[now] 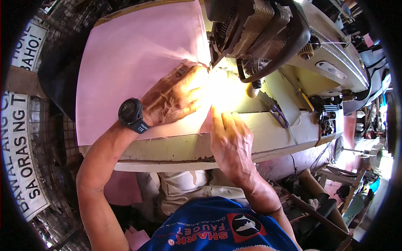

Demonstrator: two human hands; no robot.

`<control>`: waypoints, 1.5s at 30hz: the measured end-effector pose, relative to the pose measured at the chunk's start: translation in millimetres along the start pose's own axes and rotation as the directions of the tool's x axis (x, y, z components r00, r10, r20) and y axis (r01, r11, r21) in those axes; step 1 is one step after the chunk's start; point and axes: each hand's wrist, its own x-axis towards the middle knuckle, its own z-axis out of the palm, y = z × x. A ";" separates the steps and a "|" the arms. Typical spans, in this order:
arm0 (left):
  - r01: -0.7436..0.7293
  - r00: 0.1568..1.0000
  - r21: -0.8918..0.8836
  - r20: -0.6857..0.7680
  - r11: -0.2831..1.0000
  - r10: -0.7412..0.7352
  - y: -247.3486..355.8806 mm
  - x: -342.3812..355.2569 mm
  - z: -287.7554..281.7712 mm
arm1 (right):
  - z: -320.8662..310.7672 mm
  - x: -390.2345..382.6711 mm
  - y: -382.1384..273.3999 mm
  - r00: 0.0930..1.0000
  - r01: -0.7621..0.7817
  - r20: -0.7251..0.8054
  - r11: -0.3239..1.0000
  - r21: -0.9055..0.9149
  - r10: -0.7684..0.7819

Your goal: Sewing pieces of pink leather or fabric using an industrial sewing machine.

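A wide, pale pink cloth sheet (134, 54) fills the upper left of the frame, its right edge running beside the head of a grey metal sewing machine (335, 50). The bare left hand (173, 96), black-watched, lies over the cloth; the right hand (230, 138) rests at its lower right edge, fingers close together. Glare hides the fingertips, so I cannot tell whether either grip pinches. The work seems partway: the edge's upper stretch looks past the machine head, the lower stretch remaining; finished stitching cannot be confirmed. Purple-handled snips (278, 115) lie right of centre on the table (176, 148).
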 end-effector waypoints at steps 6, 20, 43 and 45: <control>-0.012 0.995 0.121 0.101 0.993 0.000 11.5 -0.2 -1.5 | 2.4 4.7 7.5 1.000 0.002 -0.025 0.998 0.060 0.000; -0.062 0.998 0.148 0.032 0.987 0.058 12.2 0.7 6.6 | 9.3 25.3 7.8 0.994 -0.087 -0.062 0.993 0.082 0.093; -0.064 0.995 0.137 0.091 0.989 0.052 19.8 -5.5 2.2 | 9.8 -7.1 3.3 0.972 -0.102 -0.200 0.988 0.114 0.124; -0.063 0.995 0.133 0.088 0.989 0.051 19.9 -5.4 4.5 | 8.4 -3.9 2.6 0.963 -0.114 -0.236 0.990 0.085 0.131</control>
